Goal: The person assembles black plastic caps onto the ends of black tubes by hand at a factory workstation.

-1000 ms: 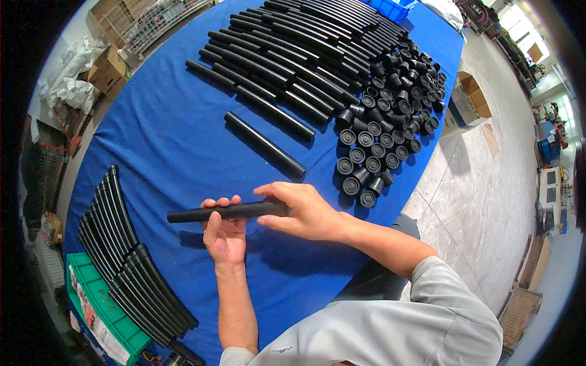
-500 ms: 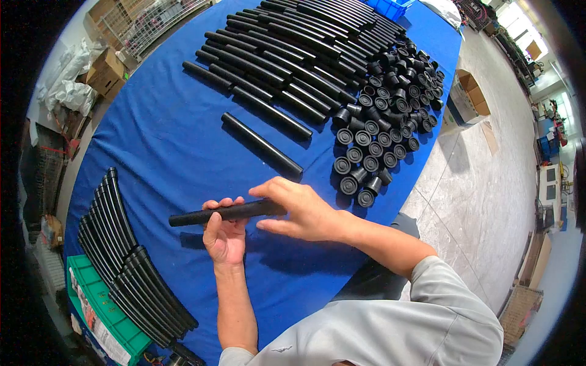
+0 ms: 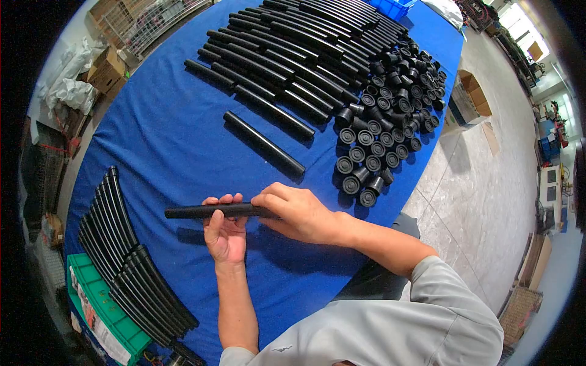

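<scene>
A black tube [image 3: 188, 211] is held nearly level above the blue cloth. My left hand [image 3: 226, 236] grips its middle from below, thumb in front and fingertips behind. Around the tube's right end, my right hand [image 3: 302, 215] is closed, and its fingers hide that end. Just beyond my hands, a single black tube [image 3: 264, 145] lies slanted on the cloth. Farther back are rows of similar black tubes [image 3: 281, 67], with a heap of black rubber caps [image 3: 378, 137] to their right.
A stack of black tubes [image 3: 137, 268] lies at the left beside a green crate [image 3: 104, 311] with a paper label. The blue cloth [image 3: 152, 134] covers the table. At the far edge is a blue bin [image 3: 390, 8]. Cardboard boxes [image 3: 467, 100] stand on the floor beyond.
My right hand has closed round the tube's right end; its thumb and fingers were spread before. The tube has shifted slightly left and levelled out. My left hand keeps its grip.
</scene>
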`<action>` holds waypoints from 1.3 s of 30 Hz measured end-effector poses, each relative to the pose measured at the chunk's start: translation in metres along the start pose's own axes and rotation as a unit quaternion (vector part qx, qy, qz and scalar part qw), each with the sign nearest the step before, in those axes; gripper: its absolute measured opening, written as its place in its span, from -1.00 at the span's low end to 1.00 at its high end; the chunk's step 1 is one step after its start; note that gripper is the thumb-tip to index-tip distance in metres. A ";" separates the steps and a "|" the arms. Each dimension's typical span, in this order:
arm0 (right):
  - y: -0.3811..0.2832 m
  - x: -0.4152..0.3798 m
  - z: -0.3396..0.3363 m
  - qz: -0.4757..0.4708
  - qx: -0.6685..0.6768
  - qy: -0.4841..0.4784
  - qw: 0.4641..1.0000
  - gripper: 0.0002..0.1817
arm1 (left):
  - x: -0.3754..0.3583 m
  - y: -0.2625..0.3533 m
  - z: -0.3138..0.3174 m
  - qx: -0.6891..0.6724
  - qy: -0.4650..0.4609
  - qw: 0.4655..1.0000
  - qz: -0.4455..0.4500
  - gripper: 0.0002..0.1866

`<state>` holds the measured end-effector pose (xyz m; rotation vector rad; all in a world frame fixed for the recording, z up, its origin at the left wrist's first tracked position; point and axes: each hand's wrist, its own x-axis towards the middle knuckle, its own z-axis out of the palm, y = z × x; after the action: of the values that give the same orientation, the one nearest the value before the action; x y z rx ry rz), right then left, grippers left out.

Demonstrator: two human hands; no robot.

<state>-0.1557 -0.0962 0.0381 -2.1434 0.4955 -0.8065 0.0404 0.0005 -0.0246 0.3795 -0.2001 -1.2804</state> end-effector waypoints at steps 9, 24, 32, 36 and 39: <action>-0.004 0.006 -0.005 0.014 0.019 0.030 0.999 -0.61 | 0.000 0.000 0.001 -0.026 -0.010 0.999 -0.017 -0.71; -0.003 0.000 -0.004 -0.011 -0.029 0.003 1.000 -0.58 | 0.001 0.000 0.002 -0.004 0.007 1.000 -0.005 -0.71; 0.000 0.001 -0.002 0.026 0.008 0.005 1.000 -0.60 | 0.000 -0.003 0.002 0.006 0.023 1.000 0.007 -0.72; 0.001 0.002 -0.001 0.026 0.000 0.004 1.000 -0.59 | -0.002 -0.005 0.004 0.006 0.037 0.999 0.015 -0.73; 0.002 0.001 0.000 0.031 -0.003 0.003 1.000 -0.60 | -0.002 -0.006 0.006 0.013 0.039 0.999 0.018 -0.74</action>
<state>-0.1553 -0.0981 0.0368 -2.1207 0.5641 -0.7778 0.0326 -0.0003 -0.0211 0.4444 -0.1566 -1.2263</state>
